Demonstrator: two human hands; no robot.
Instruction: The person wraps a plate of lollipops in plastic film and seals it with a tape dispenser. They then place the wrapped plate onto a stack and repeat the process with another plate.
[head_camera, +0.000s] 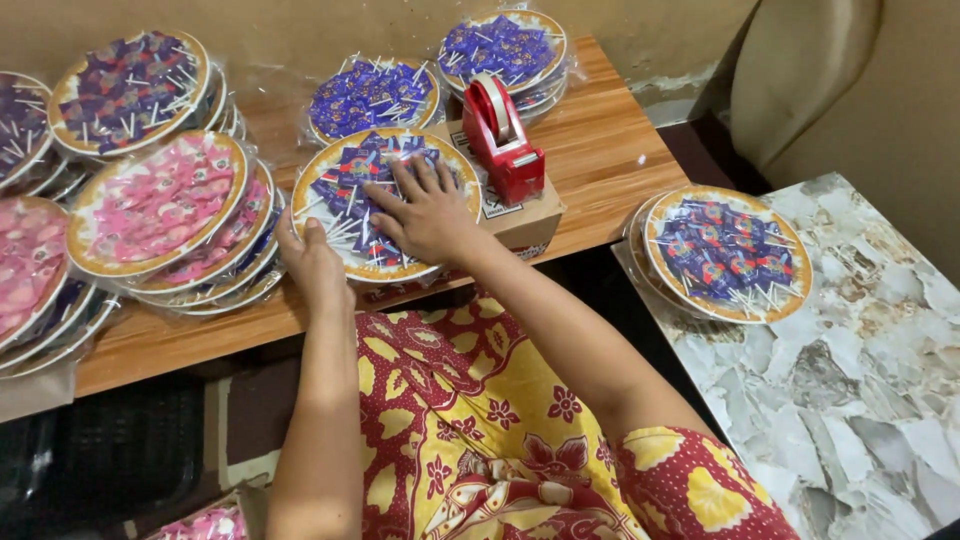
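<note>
A round gold-rimmed paper plate (330, 175) of blue-wrapped lollipops, sealed in clear plastic, lies at the front edge of the wooden table (600, 150). My right hand (425, 212) rests flat on top of it, fingers spread. My left hand (312, 262) grips the plate's near-left rim. The plate sits partly on a brown cardboard box (525, 222).
A red tape dispenser (503, 140) stands on the box just right of my right hand. Stacks of wrapped pink lollipop plates (160, 205) and blue lollipop plates (125, 90) fill the table's left and back. Another blue stack (725, 255) sits on the marbled surface (860, 380) at the right.
</note>
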